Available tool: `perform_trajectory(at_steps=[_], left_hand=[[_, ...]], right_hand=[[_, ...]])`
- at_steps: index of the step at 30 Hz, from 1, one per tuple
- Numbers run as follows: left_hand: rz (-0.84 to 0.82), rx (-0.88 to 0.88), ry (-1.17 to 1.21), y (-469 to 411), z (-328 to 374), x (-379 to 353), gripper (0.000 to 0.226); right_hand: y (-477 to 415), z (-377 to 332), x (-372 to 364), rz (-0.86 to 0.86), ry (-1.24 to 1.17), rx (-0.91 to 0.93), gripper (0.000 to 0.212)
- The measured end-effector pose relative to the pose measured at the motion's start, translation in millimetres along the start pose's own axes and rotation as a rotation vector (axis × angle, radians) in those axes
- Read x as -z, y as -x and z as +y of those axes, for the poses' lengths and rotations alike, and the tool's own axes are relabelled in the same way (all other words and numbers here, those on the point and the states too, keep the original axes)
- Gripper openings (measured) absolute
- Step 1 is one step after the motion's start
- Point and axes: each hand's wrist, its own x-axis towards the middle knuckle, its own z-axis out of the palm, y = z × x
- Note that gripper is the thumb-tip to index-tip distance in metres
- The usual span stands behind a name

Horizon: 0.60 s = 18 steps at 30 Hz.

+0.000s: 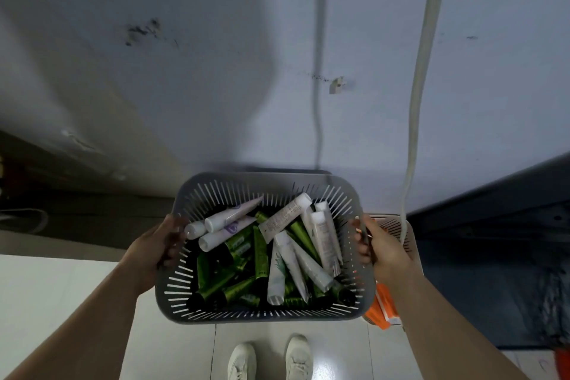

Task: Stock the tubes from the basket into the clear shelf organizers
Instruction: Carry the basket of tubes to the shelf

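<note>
Holding basket of tubes at both ends

Left hand (154, 247) grips the left rim of the grey slotted basket (265, 182), fingers curled over the edge. Right hand (385, 253) grips the right rim the same way, fingertips inside the wall. Both hands are closed tight on the rim. The basket is in the air in front of the body, roughly level, open top up, long axis left to right.

Inside is a loose pile. White tubes (290, 216) lie on top and green tubes (260, 251) underneath. Long axes are mixed: the left white ones slant with caps to the lower left, the right ones run near to far.

Just behind the right hand sits a second basket (391, 223), beige, partly hidden. Orange boxes (381, 311) show under the grey basket's right corner. A pale cable (415, 120) hangs down the wall (216, 40) to that side. White shoes (242, 361) stand on the tiled floor (61, 287) below.
</note>
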Motion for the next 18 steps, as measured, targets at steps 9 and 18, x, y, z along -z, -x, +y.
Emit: perform_trajectory(at_steps=[9,18], left_hand=[[-0.144,0.067,0.169,8.4,1.3,1.8,0.028],[-0.149,0.048,0.169,49.1,11.9,27.2,0.029]], right_hand=[[-2.1,6.5,2.8,-0.015,-0.069,-0.01,0.031],[37.0,16.0,-5.1,-0.059,-0.067,0.014,0.03]])
